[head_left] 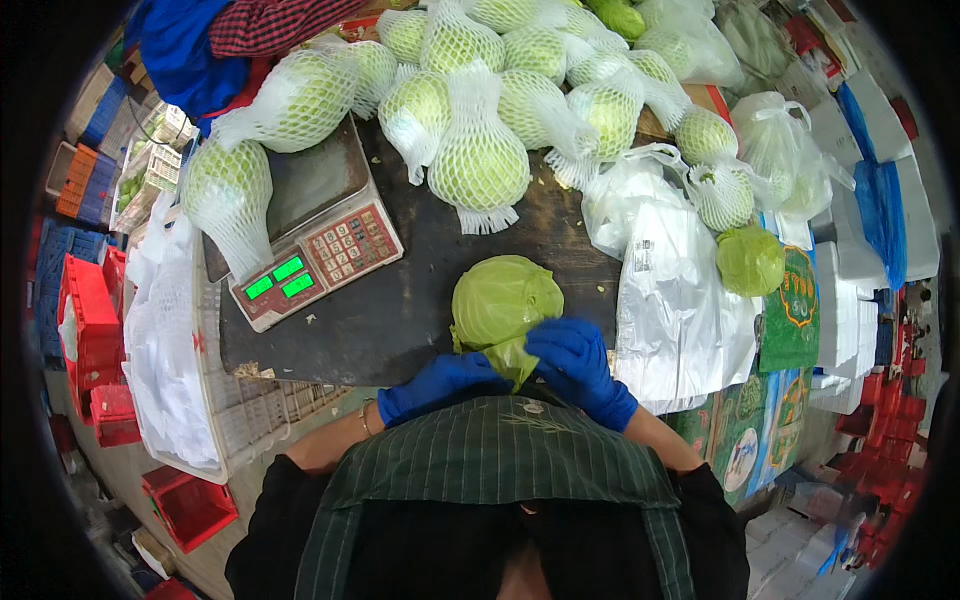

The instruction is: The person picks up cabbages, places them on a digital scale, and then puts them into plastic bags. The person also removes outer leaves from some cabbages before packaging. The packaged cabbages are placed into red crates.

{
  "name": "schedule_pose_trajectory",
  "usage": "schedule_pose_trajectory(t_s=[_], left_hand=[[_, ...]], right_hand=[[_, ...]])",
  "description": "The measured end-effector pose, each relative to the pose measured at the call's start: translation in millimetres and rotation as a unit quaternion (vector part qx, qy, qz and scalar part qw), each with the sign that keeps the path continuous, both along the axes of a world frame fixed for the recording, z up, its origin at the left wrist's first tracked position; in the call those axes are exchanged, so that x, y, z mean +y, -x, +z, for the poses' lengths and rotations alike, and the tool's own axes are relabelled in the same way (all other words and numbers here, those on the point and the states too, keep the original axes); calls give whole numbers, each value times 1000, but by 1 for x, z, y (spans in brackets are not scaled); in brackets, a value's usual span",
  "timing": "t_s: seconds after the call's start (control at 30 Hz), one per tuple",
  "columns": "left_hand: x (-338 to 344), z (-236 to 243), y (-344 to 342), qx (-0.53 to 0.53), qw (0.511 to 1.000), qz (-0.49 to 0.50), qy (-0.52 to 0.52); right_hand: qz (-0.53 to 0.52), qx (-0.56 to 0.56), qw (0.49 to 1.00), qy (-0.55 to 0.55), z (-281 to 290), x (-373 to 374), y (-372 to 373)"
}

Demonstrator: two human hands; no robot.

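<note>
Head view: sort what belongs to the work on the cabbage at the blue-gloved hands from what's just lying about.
Seems to belong:
front cabbage
its loose leaf
left hand
right hand
netted cabbages, probably
scale, lit, perhaps

Seems to be just lying about:
blue cloth
checked cloth
blue plastic

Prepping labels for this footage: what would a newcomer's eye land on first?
Probably the bare green cabbage at the near edge of the dark table, with the blue-gloved right hand at a leaf on its near side and the gloved left hand close by. Next, the pile of cabbages in white netting across the far side, and the scale with lit green displays at left.
</note>
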State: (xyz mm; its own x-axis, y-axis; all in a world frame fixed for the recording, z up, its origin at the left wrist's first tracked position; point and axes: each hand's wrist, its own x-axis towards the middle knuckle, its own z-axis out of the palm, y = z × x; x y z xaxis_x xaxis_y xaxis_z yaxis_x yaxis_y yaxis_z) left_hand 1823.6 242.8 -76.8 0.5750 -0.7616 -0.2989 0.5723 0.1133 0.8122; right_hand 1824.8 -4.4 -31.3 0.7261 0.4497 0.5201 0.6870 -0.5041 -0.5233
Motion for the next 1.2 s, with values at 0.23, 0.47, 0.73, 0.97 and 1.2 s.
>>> schedule_pose_trajectory(t_s=[0.23,0.47,0.73,0.97,1.2], left_hand=[[28,53,-13,-297,933,7,-201],[-25,60,-38,-564,735,197,-320],[-22,48,-36,-471,828,149,-266],[-31,54,-35,-464,828,154,-273],[-30,58,-29,-458,822,154,-302]], right_hand=[[68,388,919,5,18,-42,27],[41,348,916,-195,11,-27,-62],[-19,309,932,-189,-20,-24,-34],[-39,181,977,-105,-2,-17,-28],[-114,182,970,-116,-8,-22,-18]])
